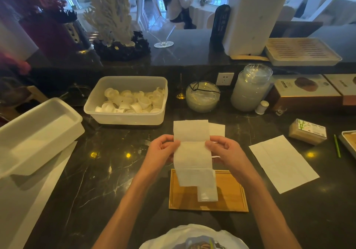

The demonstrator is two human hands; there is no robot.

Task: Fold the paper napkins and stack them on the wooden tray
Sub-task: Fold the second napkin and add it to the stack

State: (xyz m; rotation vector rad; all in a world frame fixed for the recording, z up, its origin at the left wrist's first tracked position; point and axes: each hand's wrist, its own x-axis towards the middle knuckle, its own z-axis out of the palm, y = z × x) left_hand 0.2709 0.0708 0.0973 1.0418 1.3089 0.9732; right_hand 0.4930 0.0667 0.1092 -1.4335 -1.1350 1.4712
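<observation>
The person's white shirt filled the bottom edge of the view. Beyond it, the wooden tray lay flat on the dark table. A long napkin hung in the air above the tray, its lower end draped over the tray's far half. The left hand was closed on the napkin's left edge, thumb on top. The right hand pinched the right edge in the same manner. A second napkin lay unfolded on the table, right of the tray and apart from it. A smaller white sheet lay behind the held napkin. Farther back stood a plastic bin of small white cups and a lidded jar.
</observation>
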